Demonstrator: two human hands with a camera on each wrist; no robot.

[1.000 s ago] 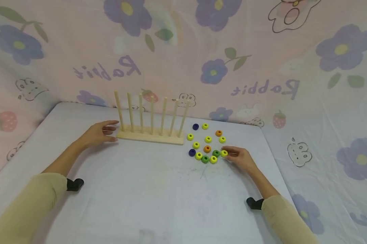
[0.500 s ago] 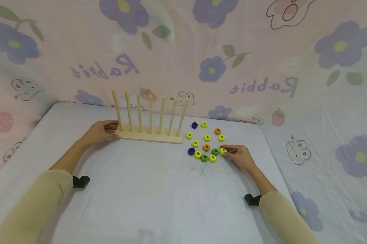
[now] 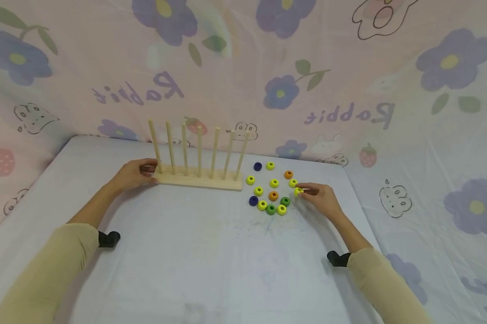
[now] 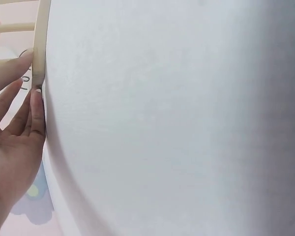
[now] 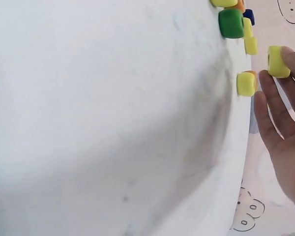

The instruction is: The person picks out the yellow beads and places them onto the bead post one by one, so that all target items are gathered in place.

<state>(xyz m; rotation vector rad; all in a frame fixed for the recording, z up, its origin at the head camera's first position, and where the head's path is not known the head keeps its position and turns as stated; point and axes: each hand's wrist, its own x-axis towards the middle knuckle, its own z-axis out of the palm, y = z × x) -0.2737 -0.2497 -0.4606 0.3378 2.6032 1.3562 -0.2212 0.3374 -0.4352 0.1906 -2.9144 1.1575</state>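
Observation:
A wooden peg rack (image 3: 199, 182) with a row of upright bare pegs stands at the back of the table. My left hand (image 3: 132, 175) grips the left end of its base; in the left wrist view the thumb lies on the base (image 4: 40, 49) and the fingertips touch its end. Held between thumb and fingers of my right hand (image 3: 323, 201) is a yellow bead (image 5: 279, 62), raised off the table. Left of that hand lie several loose beads: yellow, two orange (image 3: 273, 196), two green (image 3: 285, 201) and two dark blue (image 3: 253, 201).
The white table (image 3: 178, 256) runs toward me in front of the rack and beads. A patterned cloth (image 3: 227, 67) hangs close behind the rack and along the sides. One yellow bead (image 3: 293, 183) lies right by the right fingertips.
The left hand has come in to the rack's end and taken hold of it. The right hand has pinched a yellow bead beside the green one and lifted it up.

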